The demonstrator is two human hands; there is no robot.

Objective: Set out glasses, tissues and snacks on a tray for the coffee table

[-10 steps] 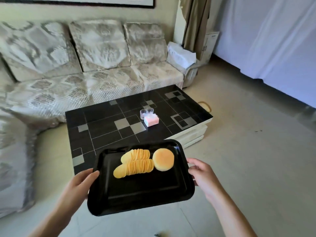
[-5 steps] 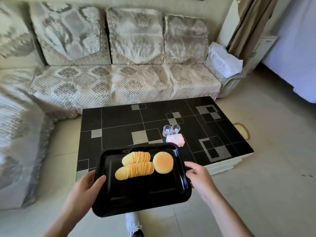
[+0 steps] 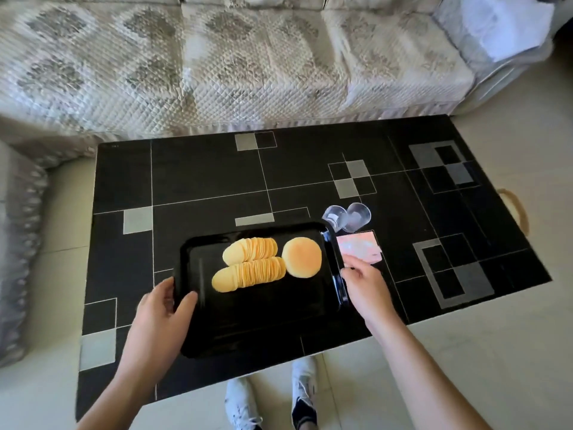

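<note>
A black tray is over the near part of the black coffee table. On it lie two rows of stacked crisps and a round bun. My left hand grips the tray's left rim, thumb on top. My right hand holds the right rim. Just beyond the tray's right corner stand two clear glasses, and a pink tissue pack lies beside my right hand.
A quilted grey sofa runs along the table's far side, with another seat at the left. My white shoes stand on the pale tiled floor at the table's near edge. A tan loop lies right of the table.
I have stepped up to the table and the view has tilted down. The tray, still held by both hands, is now over the tabletop, close beside the glasses and tissue pack.
</note>
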